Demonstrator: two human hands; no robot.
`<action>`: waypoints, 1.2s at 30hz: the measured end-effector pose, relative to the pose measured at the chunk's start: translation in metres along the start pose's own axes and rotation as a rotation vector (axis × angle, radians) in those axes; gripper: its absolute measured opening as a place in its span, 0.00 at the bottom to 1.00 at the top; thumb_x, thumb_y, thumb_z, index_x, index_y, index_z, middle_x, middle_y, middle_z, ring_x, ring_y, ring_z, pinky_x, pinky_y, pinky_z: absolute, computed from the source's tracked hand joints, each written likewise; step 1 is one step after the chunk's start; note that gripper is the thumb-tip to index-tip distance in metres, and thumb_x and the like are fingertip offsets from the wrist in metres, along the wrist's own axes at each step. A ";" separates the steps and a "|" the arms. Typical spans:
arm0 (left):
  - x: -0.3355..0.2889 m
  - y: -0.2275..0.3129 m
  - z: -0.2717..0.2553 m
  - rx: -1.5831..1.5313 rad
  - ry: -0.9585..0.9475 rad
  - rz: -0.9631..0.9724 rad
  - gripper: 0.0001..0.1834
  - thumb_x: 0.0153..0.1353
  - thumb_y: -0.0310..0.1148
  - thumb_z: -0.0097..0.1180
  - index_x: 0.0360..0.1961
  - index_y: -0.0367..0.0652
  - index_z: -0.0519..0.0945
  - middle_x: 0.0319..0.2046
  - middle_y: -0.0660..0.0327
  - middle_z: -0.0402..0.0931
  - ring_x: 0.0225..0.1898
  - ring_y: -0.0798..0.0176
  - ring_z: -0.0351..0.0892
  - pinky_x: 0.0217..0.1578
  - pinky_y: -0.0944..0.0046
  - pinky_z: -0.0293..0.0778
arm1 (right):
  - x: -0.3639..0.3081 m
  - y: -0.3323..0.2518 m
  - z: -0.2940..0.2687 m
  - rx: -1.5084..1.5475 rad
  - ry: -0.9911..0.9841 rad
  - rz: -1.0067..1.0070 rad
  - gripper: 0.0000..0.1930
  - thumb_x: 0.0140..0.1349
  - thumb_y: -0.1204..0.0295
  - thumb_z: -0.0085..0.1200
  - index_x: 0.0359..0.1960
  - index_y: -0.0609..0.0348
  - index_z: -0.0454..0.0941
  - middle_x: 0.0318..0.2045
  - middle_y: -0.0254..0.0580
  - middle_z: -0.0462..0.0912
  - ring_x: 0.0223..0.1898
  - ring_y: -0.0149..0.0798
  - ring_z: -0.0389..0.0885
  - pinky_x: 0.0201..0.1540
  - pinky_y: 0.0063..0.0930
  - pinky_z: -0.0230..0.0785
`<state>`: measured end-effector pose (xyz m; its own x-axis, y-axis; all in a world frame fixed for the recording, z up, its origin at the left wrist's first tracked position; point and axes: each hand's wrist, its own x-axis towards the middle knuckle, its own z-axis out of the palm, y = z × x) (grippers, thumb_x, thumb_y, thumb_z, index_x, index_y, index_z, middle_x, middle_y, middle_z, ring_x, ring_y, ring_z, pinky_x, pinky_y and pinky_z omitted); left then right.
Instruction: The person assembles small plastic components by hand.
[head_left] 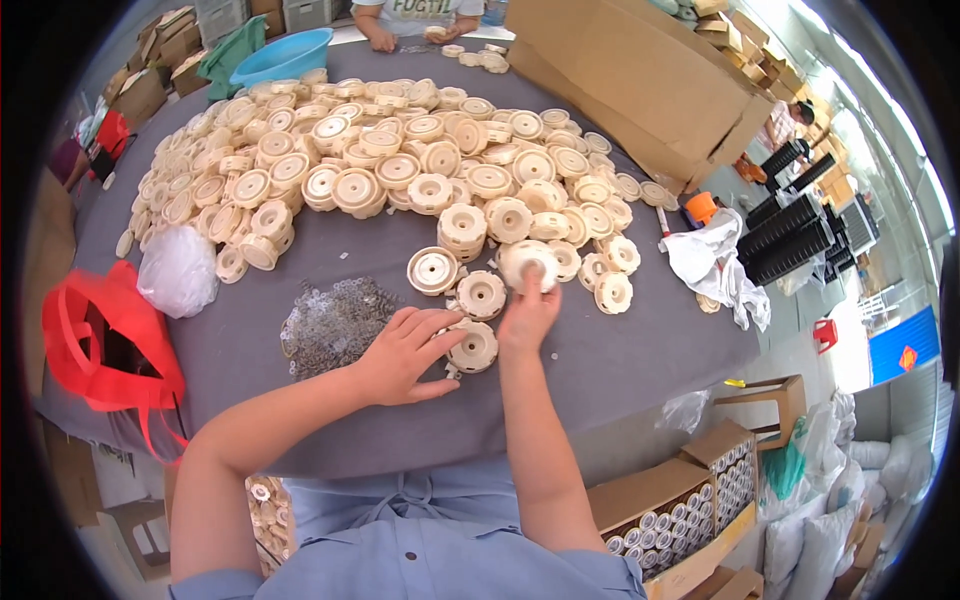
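Right of the grey heap of small pieces (335, 325), our loosely spread left hand (402, 358) touches a beige wheel (477, 348), while farther right our right hand (529, 318) grips a pale disc (514, 259).

Dusty-blue cloth shirt (470, 560), short blue sleeves (606, 574), dark round button (410, 556) on the shirt's front, thin blue drawstring (402, 494) at its waist

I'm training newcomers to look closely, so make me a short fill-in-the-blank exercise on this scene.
1. The heap of small clear rings lies nearer the person's ____ hand.
2. The right hand holds a blurred pale piece whose outline is ____.
3. The bag at the table's left edge is ____.
4. The large brown box across the table is made of ____.

Missing words: left; round; red; cardboard.
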<state>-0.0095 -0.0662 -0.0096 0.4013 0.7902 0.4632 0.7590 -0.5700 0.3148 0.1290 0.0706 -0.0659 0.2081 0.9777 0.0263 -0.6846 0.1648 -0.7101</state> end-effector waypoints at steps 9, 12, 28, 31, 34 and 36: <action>-0.071 -0.018 -0.036 0.015 0.285 -0.274 0.29 0.47 0.34 0.58 0.52 0.40 0.67 0.55 0.52 0.63 0.54 0.49 0.62 0.54 0.53 0.56 | 0.008 -0.056 -0.057 -0.288 0.070 -0.226 0.13 0.59 0.74 0.53 0.43 0.65 0.68 0.41 0.42 0.75 0.41 0.32 0.75 0.46 0.26 0.68; -0.081 -0.030 -0.035 0.008 0.483 -0.396 0.27 0.48 0.30 0.54 0.52 0.40 0.67 0.54 0.51 0.64 0.54 0.50 0.62 0.54 0.54 0.56 | 0.007 -0.037 -0.041 -0.321 0.014 -0.192 0.13 0.60 0.73 0.52 0.43 0.66 0.67 0.41 0.41 0.75 0.41 0.31 0.75 0.47 0.25 0.68; -0.063 -0.080 -0.061 -0.961 1.108 -0.842 0.13 0.63 0.33 0.45 0.45 0.38 0.72 0.41 0.62 0.74 0.35 0.71 0.74 0.40 0.71 0.67 | -0.048 -0.028 0.081 -0.368 -0.491 -0.239 0.17 0.58 0.75 0.52 0.48 0.67 0.65 0.41 0.42 0.76 0.42 0.32 0.75 0.47 0.25 0.68; -0.080 -0.091 -0.051 -0.683 1.036 -0.803 0.10 0.61 0.29 0.48 0.42 0.38 0.74 0.37 0.64 0.75 0.33 0.72 0.74 0.36 0.71 0.68 | -0.060 -0.010 0.071 -0.301 -0.511 -0.121 0.13 0.55 0.78 0.54 0.42 0.65 0.68 0.39 0.40 0.75 0.40 0.29 0.74 0.44 0.24 0.68; -0.088 -0.096 -0.061 -0.403 0.894 -0.856 0.09 0.57 0.25 0.51 0.39 0.39 0.75 0.34 0.65 0.74 0.31 0.73 0.73 0.33 0.71 0.68 | -0.064 -0.004 0.060 -0.415 -0.547 -0.112 0.14 0.53 0.80 0.54 0.41 0.65 0.67 0.38 0.43 0.75 0.41 0.34 0.75 0.49 0.29 0.66; -0.092 -0.090 -0.068 -0.225 0.735 -0.954 0.08 0.53 0.23 0.53 0.36 0.40 0.76 0.30 0.63 0.72 0.28 0.71 0.72 0.30 0.71 0.68 | -0.071 -0.007 0.061 -0.548 -0.682 -0.340 0.13 0.51 0.82 0.53 0.39 0.65 0.68 0.36 0.45 0.75 0.40 0.40 0.75 0.53 0.41 0.63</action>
<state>-0.1495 -0.1031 -0.0240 -0.7071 0.6388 0.3032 0.4560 0.0843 0.8860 0.0765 0.0076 -0.0202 -0.2367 0.7820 0.5766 -0.2020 0.5408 -0.8165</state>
